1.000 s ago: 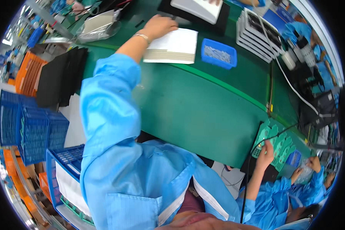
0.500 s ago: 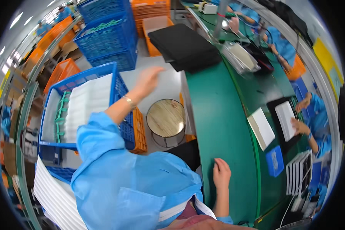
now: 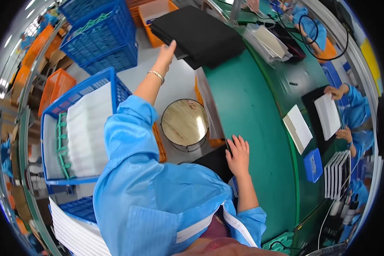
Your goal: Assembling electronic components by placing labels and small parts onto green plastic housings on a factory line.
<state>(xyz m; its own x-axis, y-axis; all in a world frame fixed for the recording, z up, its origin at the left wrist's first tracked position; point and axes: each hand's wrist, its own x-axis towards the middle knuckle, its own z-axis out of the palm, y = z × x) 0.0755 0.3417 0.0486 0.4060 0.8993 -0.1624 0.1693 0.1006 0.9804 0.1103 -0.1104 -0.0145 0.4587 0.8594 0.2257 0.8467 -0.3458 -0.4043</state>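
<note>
The person's left hand point(image 3: 163, 57) is stretched out to a stack of black sheets point(image 3: 200, 32). The stack lies on the end of the green table point(image 3: 260, 141), and a big part seems to stick out past the edge. The fingers are right by the near side of the stack, next to its edge. I can't tell if they pinch it or only touch it. The right hand point(image 3: 240, 155) lies flat near the table's edge, fingers a little apart, and I see nothing in it. Below the left arm is a round stool point(image 3: 185, 123), and beside that a blue crate point(image 3: 112, 87) with soft-looking white sheets point(image 3: 89, 132) inside.

The black sheets look thin and flat. I think one would be light and a bit bendy, but the whole pile could be heavier and might slide apart. They don't look easy to break. The part that sticks out looks like a good place to hold, with the thumb on top and fingers under.

I can't see any words or labels on the black sheets. The bottles point(image 3: 350, 213) far to the right are too small for me to read.
</note>
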